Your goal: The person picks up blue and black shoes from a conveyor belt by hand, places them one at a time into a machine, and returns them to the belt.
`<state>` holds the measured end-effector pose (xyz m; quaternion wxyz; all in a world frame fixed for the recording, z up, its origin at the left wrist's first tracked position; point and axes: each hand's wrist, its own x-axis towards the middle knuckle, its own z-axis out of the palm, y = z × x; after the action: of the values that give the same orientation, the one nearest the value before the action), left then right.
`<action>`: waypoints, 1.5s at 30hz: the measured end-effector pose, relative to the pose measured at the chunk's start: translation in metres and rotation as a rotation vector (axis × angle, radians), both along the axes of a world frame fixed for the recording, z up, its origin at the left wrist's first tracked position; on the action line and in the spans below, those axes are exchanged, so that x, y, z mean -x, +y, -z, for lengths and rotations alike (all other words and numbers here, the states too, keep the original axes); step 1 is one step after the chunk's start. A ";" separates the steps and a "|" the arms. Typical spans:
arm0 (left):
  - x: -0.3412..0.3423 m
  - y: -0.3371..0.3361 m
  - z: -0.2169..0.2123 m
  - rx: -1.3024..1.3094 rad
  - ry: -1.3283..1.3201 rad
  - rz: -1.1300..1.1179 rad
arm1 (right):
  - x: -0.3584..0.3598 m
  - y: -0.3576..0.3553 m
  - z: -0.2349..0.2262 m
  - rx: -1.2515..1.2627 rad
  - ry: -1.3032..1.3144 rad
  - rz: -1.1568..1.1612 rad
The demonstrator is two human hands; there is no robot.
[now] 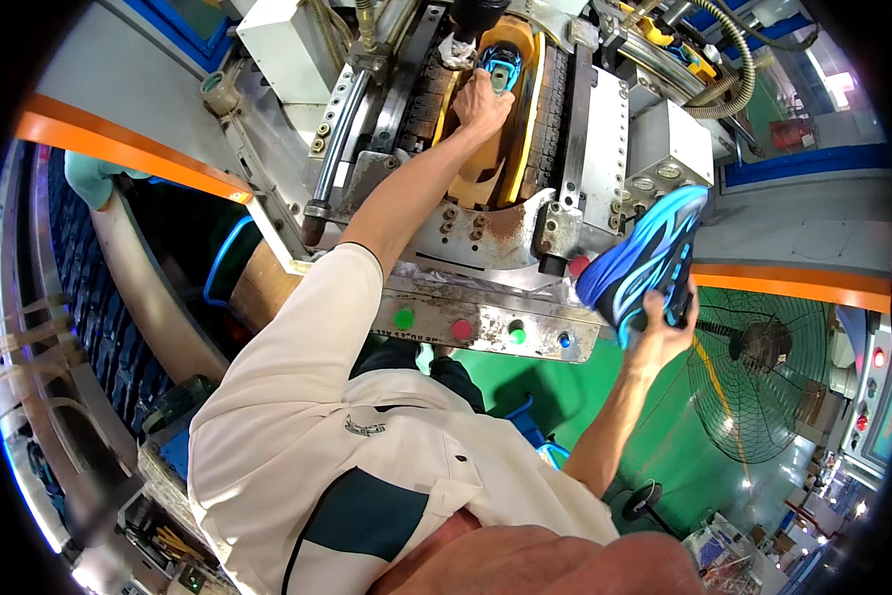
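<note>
My left hand [481, 105] reaches into the middle of a machine. Its fingers are closed at the near end of a blue and black shoe [503, 61], by a grey-green piece [501, 79] in the shoe's opening. That shoe sits in a long tan cradle [483, 183] between yellow-edged pads. Out to the right, my right hand [664, 335] grips another blue shoe [646, 253] with black and light-blue streaks, tilted with one end up. Part of the fingers of this hand is hidden behind the shoe.
Below the cradle runs a metal panel [446, 317] with green, red and blue buttons. A wire-caged fan [758, 367] stands at the right over a green floor. Orange-edged machine frames [138, 144] flank both sides. At the far left, another person's gloved hand [94, 177] shows beside a curved belt.
</note>
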<state>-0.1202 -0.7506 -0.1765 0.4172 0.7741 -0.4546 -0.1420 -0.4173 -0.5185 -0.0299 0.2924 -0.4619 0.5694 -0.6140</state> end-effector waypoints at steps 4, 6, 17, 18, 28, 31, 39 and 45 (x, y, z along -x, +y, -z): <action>-0.041 0.037 -0.030 0.052 0.580 0.015 | -0.019 -0.102 -0.021 -0.084 0.111 -0.081; -0.053 0.096 -0.047 0.035 1.066 0.061 | -0.038 -0.168 -0.028 -0.244 0.247 -0.168; -0.107 0.470 -0.153 0.167 1.013 -0.279 | -0.273 -0.293 0.091 -0.376 1.101 -0.223; -0.102 0.491 -0.159 0.222 0.937 -0.375 | -0.277 -0.290 0.106 -0.351 1.109 -0.189; 0.016 0.622 -0.103 0.512 0.812 -1.103 | -0.265 -0.224 0.112 0.184 0.749 -0.520; 0.059 0.648 -0.079 0.433 0.887 -1.258 | -0.246 -0.102 0.097 0.513 0.403 -0.827; 0.128 0.732 0.004 0.691 1.043 -1.932 | -0.246 0.114 0.220 0.682 0.779 -1.532; 0.094 0.832 0.078 0.662 0.688 -2.242 | -0.260 0.109 0.231 0.727 0.717 -1.405</action>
<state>-0.2142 0.0818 -0.2546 0.5845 0.5157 0.5858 0.2218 -0.1570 -0.4090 -0.2605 0.2411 -0.9369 -0.0214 -0.2523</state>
